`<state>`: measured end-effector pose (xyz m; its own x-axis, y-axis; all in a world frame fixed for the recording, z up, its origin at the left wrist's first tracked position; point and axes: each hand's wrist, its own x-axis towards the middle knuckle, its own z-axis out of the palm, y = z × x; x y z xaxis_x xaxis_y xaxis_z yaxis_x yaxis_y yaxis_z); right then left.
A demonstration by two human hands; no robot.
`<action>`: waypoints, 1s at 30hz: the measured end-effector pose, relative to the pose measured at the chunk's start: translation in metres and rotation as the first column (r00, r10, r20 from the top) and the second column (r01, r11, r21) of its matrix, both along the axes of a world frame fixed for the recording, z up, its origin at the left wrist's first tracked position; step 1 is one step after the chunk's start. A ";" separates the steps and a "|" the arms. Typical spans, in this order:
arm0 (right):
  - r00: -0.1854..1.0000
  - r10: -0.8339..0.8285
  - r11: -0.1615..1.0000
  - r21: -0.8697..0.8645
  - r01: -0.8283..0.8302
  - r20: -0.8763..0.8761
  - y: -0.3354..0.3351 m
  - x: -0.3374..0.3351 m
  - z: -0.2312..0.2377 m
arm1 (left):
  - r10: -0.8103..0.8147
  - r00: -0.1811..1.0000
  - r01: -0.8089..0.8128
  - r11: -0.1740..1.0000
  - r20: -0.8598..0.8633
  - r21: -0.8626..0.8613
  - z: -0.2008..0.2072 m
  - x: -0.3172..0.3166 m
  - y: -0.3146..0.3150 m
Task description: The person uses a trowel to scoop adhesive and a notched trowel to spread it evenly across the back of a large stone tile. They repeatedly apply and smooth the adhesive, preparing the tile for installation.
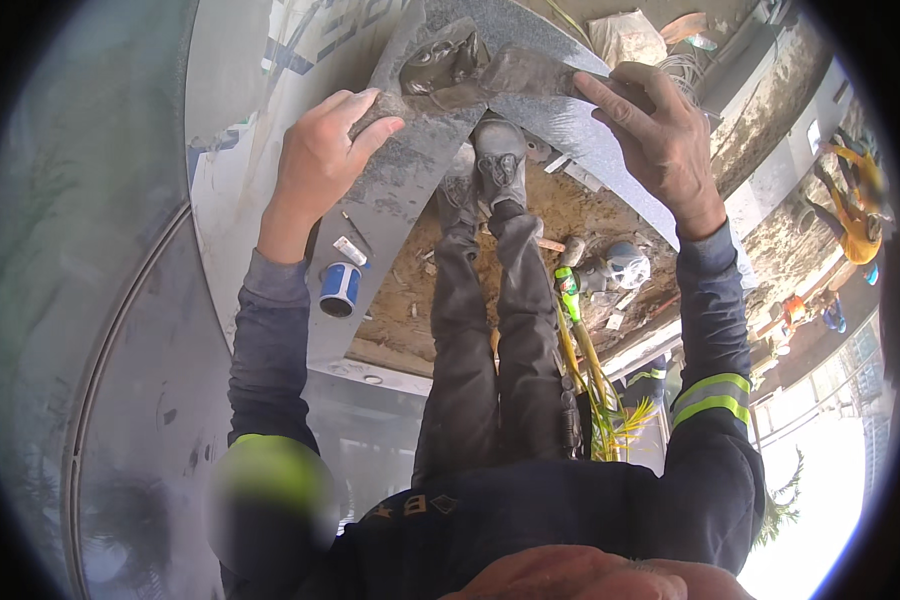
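A dusty, dark grey, cloth-like piece (525,75) stretches between my two hands above the grey stone slabs; its exact kind is unclear. My left hand (320,160) pinches its left end between thumb and fingers. At the other end, the fingers of my right hand (660,135) are closed on it, the thumb partly hidden. A dark, creased, shiny bulge (440,65) shows near its left part. Below, my dusty shoes (498,160) stand close to the stone slab (410,150).
A blue-and-white can (339,290) and a small white packet (350,250) stand on the left slab. Bare soil holds a green bottle (567,290) and a grey-white rounded object (627,265). A pale sack (627,38) lies far off. At right, a person in orange (858,225) bends down.
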<state>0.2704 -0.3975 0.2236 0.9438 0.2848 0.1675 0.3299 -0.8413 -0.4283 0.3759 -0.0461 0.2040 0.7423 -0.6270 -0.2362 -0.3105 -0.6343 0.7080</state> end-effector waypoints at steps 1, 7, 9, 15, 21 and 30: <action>0.999 0.038 0.999 -0.023 -0.037 0.027 -0.004 0.009 -0.001 | -0.008 1.000 0.008 1.000 0.022 0.000 -0.002 0.004 0.001; 0.994 0.102 0.988 -0.114 -0.106 -0.044 -0.006 0.017 -0.014 | -0.026 0.998 0.026 1.000 0.052 0.003 0.004 0.010 -0.005; 0.996 0.038 0.991 -0.123 -0.048 -0.082 0.001 0.011 -0.021 | -0.014 0.998 0.015 1.000 0.068 -0.015 -0.001 0.010 -0.003; 0.924 -0.221 0.970 0.024 0.240 -0.313 0.019 -0.004 -0.054 | 0.180 0.982 -0.178 0.983 0.063 -0.031 -0.012 -0.003 0.016; 0.590 -0.387 0.535 0.349 0.769 -0.709 0.052 0.002 -0.190 | 0.364 0.927 -0.371 0.926 -0.095 -0.072 -0.028 -0.045 0.014; 0.608 -0.636 0.454 0.406 0.793 -0.476 0.131 0.075 -0.253 | 0.500 0.797 -0.481 0.865 -0.338 0.144 -0.058 -0.117 0.038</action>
<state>0.3455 -0.2665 -0.0292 0.7925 -0.5750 -0.2031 -0.4488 -0.3245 -0.8326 0.2591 -0.0084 0.1455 0.8074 -0.1823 -0.5611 0.3159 -0.6696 0.6721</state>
